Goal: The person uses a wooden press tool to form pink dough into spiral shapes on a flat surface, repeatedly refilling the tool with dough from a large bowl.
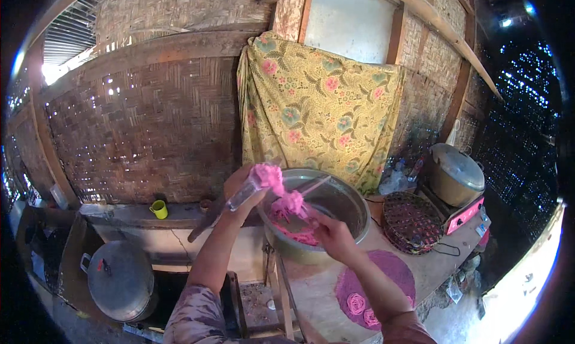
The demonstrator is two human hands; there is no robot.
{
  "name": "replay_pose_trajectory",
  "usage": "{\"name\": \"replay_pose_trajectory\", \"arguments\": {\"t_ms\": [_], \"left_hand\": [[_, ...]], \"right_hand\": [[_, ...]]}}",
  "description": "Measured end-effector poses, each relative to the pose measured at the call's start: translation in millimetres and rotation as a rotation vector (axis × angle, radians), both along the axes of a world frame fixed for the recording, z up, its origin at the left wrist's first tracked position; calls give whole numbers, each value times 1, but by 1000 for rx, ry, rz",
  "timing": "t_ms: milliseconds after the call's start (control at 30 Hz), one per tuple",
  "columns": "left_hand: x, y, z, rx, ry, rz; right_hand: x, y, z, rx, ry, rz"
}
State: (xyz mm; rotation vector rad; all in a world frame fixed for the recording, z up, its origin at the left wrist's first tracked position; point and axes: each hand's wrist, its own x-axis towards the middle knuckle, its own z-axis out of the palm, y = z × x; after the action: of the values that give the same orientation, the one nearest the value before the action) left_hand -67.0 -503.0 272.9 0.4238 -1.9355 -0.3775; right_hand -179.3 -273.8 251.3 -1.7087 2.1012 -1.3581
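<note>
My left hand point(238, 187) grips a clear, box-shaped press tube point(245, 198), tilted over the rim of a large metal basin point(366, 213). Soft pink dough point(269, 175) bulges from the tube's upper end and hangs toward a second lump of pink dough point(292, 202). That second lump is at the fingers of my right hand point(334, 236), above the basin; whether a utensil lies under it is hidden by blur. More pink dough point(298, 234) sits low inside the basin. A pale stick point(316, 185) slants across the basin's far side.
A round purple mat point(377, 272) bears pink coiled dough nests point(356, 303), partly behind my right forearm. Stacked woven trays point(411, 222) lie right of the basin, near a lidded pot point(456, 175) on a pink stove point(465, 216). Leftward are a green mug point(158, 209) and a large lidded pot point(120, 281).
</note>
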Motion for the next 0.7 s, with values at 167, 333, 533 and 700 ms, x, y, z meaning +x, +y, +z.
{"name": "replay_pose_trajectory", "arguments": {"t_ms": [167, 333, 533, 700], "left_hand": [[-14, 18, 6, -61, 24, -56], [-28, -21, -24, 80, 94, -224], [-15, -50, -19, -383, -114, 104], [-12, -15, 10, -561, -250, 88]], "right_hand": [[-32, -15, -10, -96, -51, -53], [-10, -22, -29, -118, -31, 87], [-58, 8, 18, 427, -139, 399], [-54, -4, 72, 370, 567, 57]]}}
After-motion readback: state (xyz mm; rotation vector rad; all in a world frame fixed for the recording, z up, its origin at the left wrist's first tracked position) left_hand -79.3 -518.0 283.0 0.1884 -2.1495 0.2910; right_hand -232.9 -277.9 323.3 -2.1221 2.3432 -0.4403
